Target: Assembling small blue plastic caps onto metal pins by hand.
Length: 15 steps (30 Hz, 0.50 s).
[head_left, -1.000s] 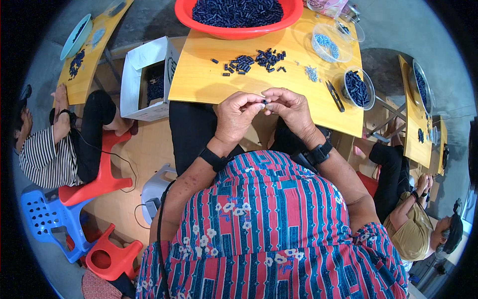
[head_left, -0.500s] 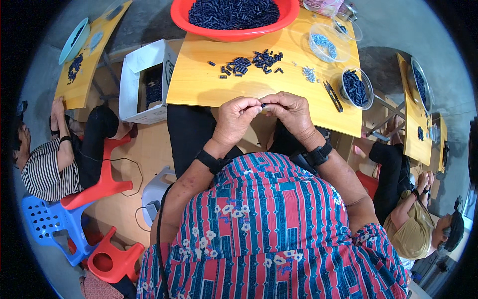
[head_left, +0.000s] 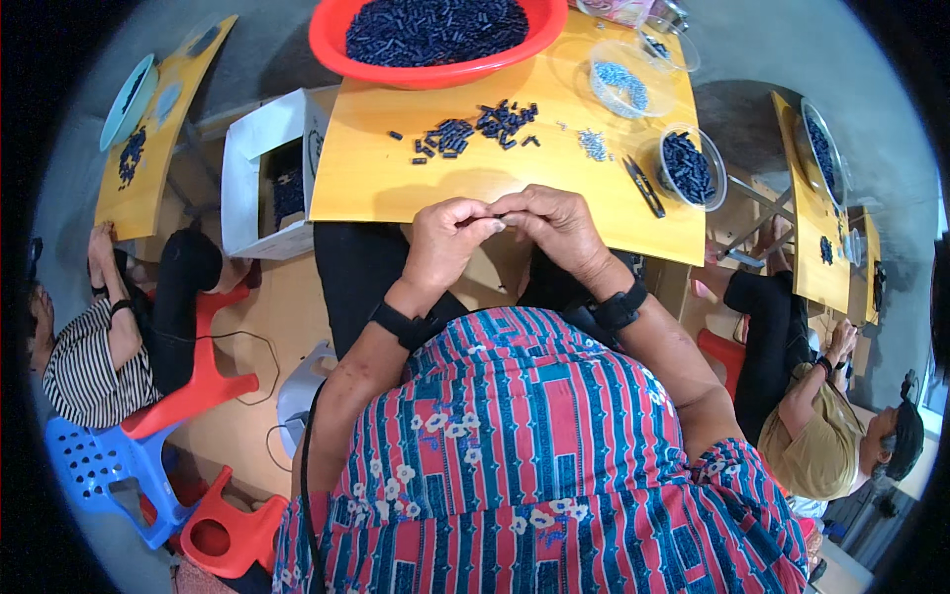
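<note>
Just off the near edge of the table [head_left: 356,188], my left hand [head_left: 441,241] and my right hand [head_left: 556,230] meet, thumbs and forefingers pinched together. A small black piece is between the fingertips, now almost wholly covered by them. Beyond my hands lies a loose pile of short black cylindrical pieces [head_left: 447,137], with more of them [head_left: 507,121] beside it. To the right are a little heap of tiny silvery parts [head_left: 593,145] and a pair of black-handled snips [head_left: 644,186].
A red basin [head_left: 332,54] full of black pieces stands at the back. Clear tubs hold black pieces [head_left: 687,168] and small bluish-silver parts [head_left: 619,87]. A white carton [head_left: 247,188] is left of the table. People sit at tables on both sides; plastic stools [head_left: 109,465] stand at lower left.
The whole view has shifted slightly, so the table appears further left. My fingers have closed further over the small black piece, which showed more clearly before.
</note>
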Tool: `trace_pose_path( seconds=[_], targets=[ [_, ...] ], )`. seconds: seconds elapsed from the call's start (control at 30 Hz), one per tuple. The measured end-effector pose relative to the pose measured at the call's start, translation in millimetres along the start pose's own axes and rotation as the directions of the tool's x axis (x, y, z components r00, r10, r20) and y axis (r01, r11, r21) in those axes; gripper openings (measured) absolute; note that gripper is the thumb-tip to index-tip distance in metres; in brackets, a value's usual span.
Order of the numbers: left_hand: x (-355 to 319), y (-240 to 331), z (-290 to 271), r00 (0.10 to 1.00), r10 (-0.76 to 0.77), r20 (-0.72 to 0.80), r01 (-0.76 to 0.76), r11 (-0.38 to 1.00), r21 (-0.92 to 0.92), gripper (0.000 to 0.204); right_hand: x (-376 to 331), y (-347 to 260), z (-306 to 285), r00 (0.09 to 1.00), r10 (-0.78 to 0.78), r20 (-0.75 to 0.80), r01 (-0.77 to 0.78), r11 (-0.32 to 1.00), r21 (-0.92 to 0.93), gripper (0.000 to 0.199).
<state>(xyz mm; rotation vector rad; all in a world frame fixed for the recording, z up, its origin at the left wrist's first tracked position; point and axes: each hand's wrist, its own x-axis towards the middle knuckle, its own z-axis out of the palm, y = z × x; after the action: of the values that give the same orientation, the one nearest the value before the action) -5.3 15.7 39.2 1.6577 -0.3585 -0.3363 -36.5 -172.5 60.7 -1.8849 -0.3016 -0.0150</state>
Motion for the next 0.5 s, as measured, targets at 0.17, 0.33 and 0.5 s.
trace_pose_path(
  seconds=[0.17,0.33,0.5],
  targets=[
    [3.2,-3.4,-4.7,0.998,-0.001,0.067,0.006,0.997,-0.083,0.008,0.6,-2.3,-4.4,0.98,0.185,0.078,-0.193,0.973,0.125,0.022],
    [4.9,-3.3,-7.7,0.992,-0.029,0.123,0.03,1.0,-0.008,0.01,0.7,1.7,-3.7,0.97,0.222,0.102,-0.237,0.956,0.173,0.02],
    [4.5,-0.4,-6.2,0.991,-0.059,0.122,0.065,0.997,-0.049,0.012,0.9,5.2,-3.5,0.956,0.275,0.103,-0.292,0.93,0.223,0.014]
  ],
)
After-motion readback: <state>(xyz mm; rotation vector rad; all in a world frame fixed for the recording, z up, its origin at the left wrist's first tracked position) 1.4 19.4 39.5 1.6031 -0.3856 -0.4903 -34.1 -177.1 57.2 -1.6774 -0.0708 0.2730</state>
